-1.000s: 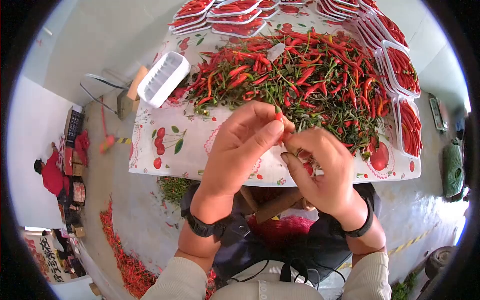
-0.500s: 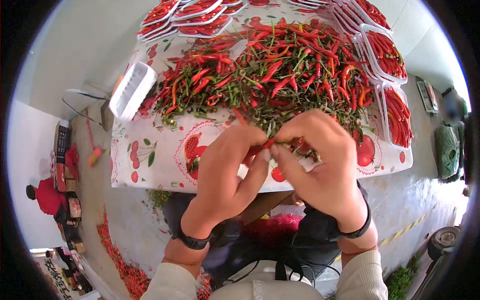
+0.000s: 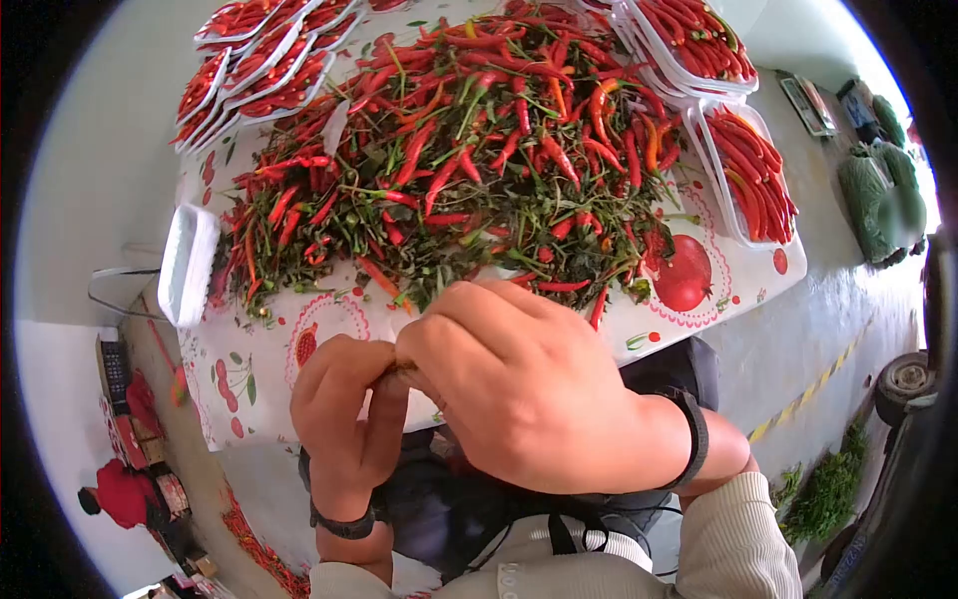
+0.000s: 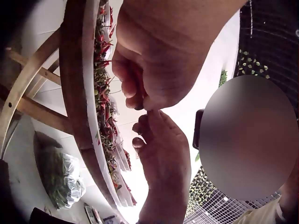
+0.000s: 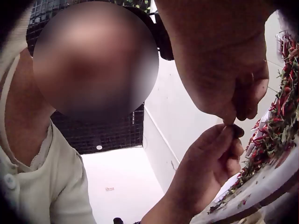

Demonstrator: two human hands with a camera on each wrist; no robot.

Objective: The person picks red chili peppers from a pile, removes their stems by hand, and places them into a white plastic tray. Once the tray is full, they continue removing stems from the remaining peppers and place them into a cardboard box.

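Observation:
Over the near edge of the table, my two hands meet fingertip to fingertip in the head view. Between the curled fingers of my left hand (image 3: 344,414), a strip of red chili pepper (image 4: 139,85) shows in the left wrist view. My right hand (image 3: 529,389) pinches with thumb and forefinger against the left fingertips, where a small greenish-brown bit of stem (image 3: 403,368) peeks out. Most of the held chili is hidden by the fingers. Just beyond lies a wide heap of red chili peppers (image 3: 414,155) mixed with green stems and dry leaves.
A white plastic tray (image 3: 190,265) stands at the heap's left. Chili-filled trays rise in stacks at back left (image 3: 269,75) and right (image 3: 743,175). Beneath is a fruit-print tablecloth (image 3: 244,399). A green bag (image 3: 878,205) and a wheel (image 3: 906,377) are on the right.
The head view has shifted, bringing the heap nearer. Both hands sit further left, and the right hand now overlaps more of the left. The red chili visible between the fingertips earlier is now mostly covered.

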